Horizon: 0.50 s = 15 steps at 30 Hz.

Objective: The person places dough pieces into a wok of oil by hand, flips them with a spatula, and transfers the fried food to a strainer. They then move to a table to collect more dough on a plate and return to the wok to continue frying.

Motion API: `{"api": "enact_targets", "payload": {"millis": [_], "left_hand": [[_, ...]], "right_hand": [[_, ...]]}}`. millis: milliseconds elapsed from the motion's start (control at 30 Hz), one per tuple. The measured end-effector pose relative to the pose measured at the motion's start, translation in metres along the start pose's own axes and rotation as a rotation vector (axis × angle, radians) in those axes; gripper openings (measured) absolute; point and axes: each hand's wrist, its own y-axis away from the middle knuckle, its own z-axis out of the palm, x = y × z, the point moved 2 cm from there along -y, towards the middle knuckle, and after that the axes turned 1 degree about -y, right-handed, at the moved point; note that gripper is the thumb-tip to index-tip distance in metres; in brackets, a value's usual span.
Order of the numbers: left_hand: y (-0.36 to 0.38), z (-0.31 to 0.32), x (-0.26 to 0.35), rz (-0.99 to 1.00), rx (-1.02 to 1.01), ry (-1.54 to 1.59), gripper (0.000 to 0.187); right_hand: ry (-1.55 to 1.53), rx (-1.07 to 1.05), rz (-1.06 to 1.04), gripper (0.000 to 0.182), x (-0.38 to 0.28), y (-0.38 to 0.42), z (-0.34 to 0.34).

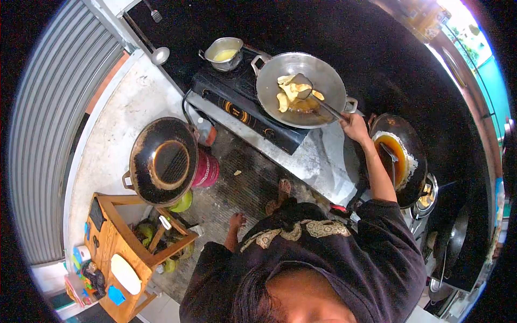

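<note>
The right hand (355, 128), right of centre in the frame, is closed about the rear end of a spatula's handle. The spatula (329, 110) runs up and leftward into a grey metal wok (329, 70) at upper centre; its dark, rounded head rests among pale yellow food pieces (283, 102). The pieces lie in a cluster in the wok's bowl, beside and partly in a shallow pool of brownish liquid (307, 106). Part of the cluster is covered by the spatula head.

The left hand (237, 220), below centre, hangs over the floor (210, 242) with fingers loosely bent, part open, and grips nothing.

The wok sits over the right part of a black stove (212, 102), which stands on a pale grey bench (326, 169). A small metal pot (232, 65) with yellow contents stands on the stove just left of the wok.

At right of the frame, a dark wok (396, 123) contains amber liquid and a metal utensil (393, 164). At left, a blackened pan (167, 131) is positioned above a pink container (208, 171). At lower left, a wooden stand (109, 237) carries a white oval item (125, 273).
</note>
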Motion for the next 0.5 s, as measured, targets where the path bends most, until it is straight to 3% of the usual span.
{"api": "enact_targets", "payload": {"millis": [33,100,233,433,500], "left_hand": [[-0.016,-0.008,-0.016,-0.034,-0.052,0.037,0.029],[-0.019,-0.011,-0.022,-0.057,-0.117,0.091,0.027],[-0.003,-0.011,-0.036,-0.071,0.135,-0.191,0.030],[0.010,-0.017,-0.047,-0.169,0.184,0.004,0.033],[-0.003,-0.023,-0.060,-0.088,-0.497,0.636,0.033]], "right_hand": [[-0.006,-0.032,0.103,0.030,-0.008,0.003,-0.004],[0.106,-0.013,0.070,0.030,-0.009,0.005,0.003],[0.124,0.007,0.008,0.026,-0.060,0.022,-0.007],[0.282,0.028,-0.098,0.032,-0.096,0.040,0.006],[0.304,0.021,-0.105,0.032,-0.118,0.049,-0.002]]}}
